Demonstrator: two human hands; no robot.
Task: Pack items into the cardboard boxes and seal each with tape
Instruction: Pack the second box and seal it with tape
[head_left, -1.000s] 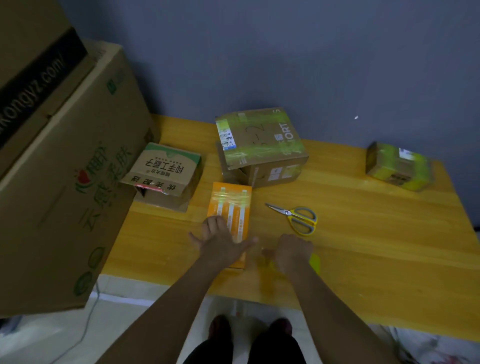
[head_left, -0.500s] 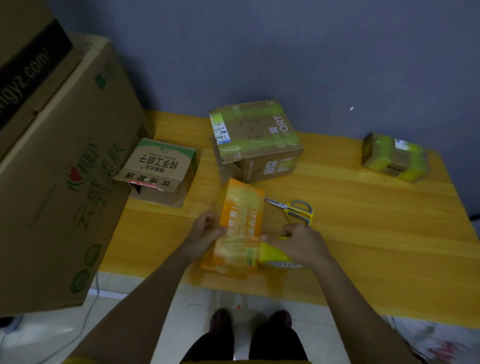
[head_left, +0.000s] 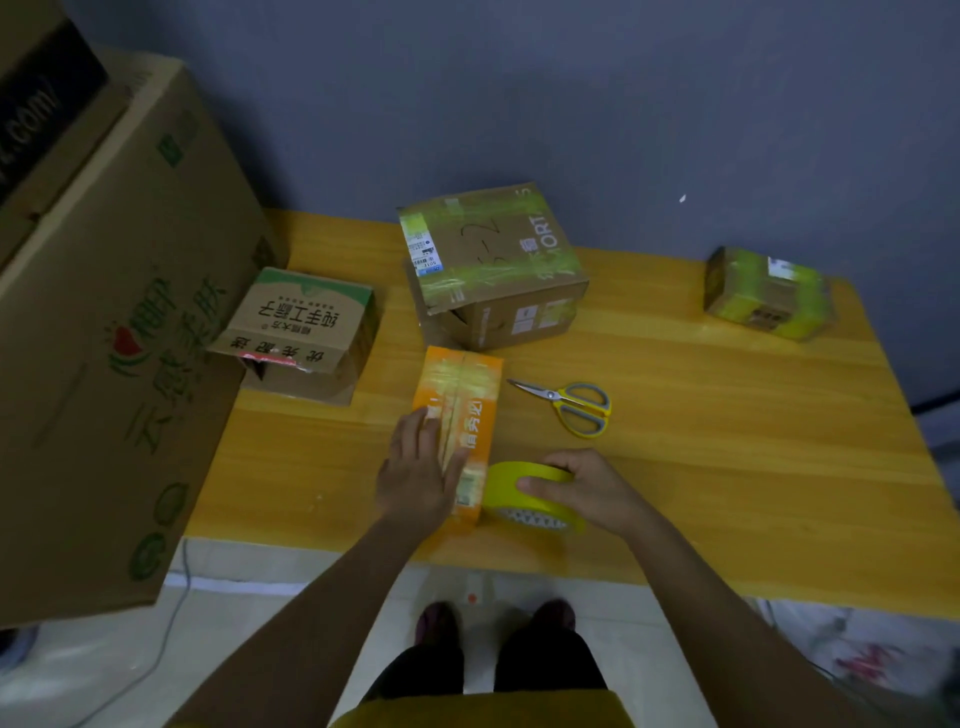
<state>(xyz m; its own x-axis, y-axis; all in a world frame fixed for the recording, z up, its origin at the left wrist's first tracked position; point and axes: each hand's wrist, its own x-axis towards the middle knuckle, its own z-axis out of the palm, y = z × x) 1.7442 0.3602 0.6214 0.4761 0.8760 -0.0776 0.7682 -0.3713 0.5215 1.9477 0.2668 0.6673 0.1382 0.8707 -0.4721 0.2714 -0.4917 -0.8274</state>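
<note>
1. Orange box (head_left: 457, 431) lies at the table's (head_left: 727, 467) near edge.
2. Left hand (head_left: 418, 475) rests flat on it, fingers straight.
3. Right hand (head_left: 584, 488) grips the tape roll (head_left: 530, 493) just beside the box.

both forearms reach forward, left hand (head_left: 415, 475) flat with fingers straight, right hand (head_left: 582, 486) curled in a grip
</note>
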